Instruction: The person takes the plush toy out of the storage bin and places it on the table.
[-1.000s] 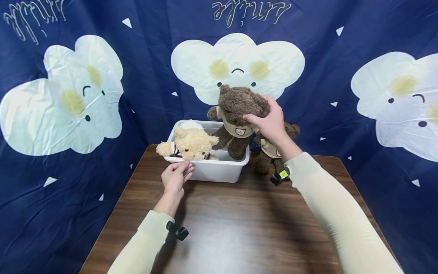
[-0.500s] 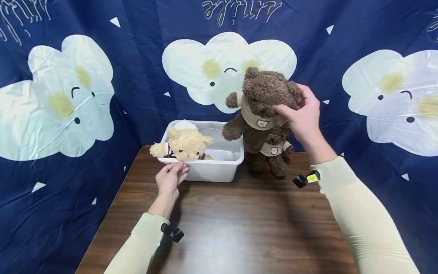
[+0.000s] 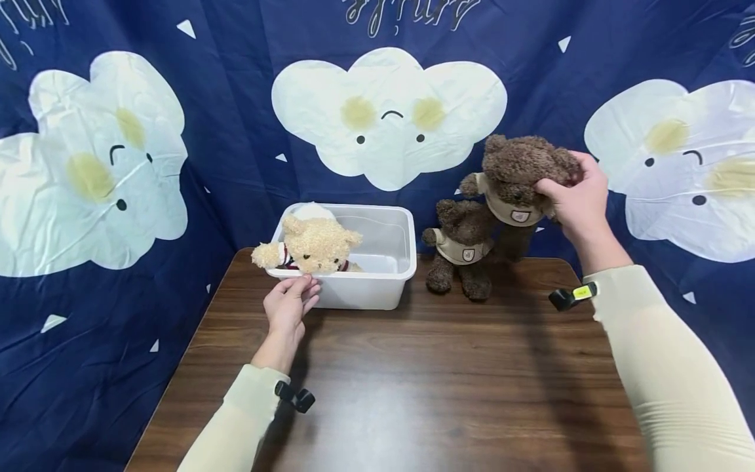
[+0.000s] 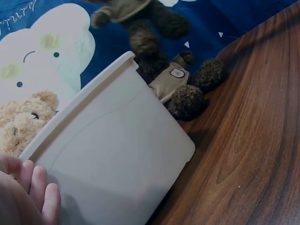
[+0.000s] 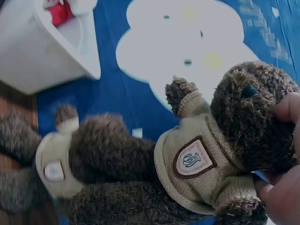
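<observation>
My right hand grips a large dark brown teddy bear by the side of its head, thumb on its face. The bear hangs upright in a beige sweater with a badge; its feet are behind a smaller brown teddy bear in a like sweater, seated on the table. My left hand pinches the front rim of a white plastic bin. In the bin's left half sits a cream teddy bear, one arm over the rim; its lower body is hidden.
The wooden table spreads in front of the bin. A blue backdrop cloth with printed clouds stands behind the table and along both sides. Something round and white shows behind the cream bear.
The large brown bear has moved right in my right hand, from above the bin, past the smaller bear, to its right side. My left hand has stayed at the rim.
</observation>
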{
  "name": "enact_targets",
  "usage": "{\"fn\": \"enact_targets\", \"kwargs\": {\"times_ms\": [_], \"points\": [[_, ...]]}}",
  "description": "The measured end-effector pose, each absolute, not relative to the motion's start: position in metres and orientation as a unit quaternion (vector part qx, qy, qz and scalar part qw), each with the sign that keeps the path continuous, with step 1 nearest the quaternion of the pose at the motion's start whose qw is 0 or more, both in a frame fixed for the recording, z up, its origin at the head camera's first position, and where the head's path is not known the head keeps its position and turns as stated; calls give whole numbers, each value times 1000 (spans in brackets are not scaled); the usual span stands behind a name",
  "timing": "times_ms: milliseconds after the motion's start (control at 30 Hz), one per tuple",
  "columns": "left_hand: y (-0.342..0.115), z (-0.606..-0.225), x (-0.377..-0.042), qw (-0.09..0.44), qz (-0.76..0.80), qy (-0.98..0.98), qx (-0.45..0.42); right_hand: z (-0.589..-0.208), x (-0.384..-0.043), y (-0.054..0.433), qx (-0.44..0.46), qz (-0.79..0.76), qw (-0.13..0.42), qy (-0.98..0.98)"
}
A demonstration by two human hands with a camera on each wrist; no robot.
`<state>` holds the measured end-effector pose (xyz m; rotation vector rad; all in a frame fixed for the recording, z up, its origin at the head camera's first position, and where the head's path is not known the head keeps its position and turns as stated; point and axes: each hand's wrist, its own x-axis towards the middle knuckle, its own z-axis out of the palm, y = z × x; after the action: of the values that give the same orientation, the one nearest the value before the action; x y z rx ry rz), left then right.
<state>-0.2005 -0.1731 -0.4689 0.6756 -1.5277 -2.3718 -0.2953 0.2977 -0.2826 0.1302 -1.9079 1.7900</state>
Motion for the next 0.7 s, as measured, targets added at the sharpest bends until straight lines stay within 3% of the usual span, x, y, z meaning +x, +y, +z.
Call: {"fn": "enact_targets", "kwargs": {"times_ms": [333,700], "points": [[-172,-466,-203,122,-804,-535,228,-292,-300,363,0,763,204,-614],[-171,-467,-202,118,-799,-542,232,-312,-300,396,-30,676,181,-714]]}}
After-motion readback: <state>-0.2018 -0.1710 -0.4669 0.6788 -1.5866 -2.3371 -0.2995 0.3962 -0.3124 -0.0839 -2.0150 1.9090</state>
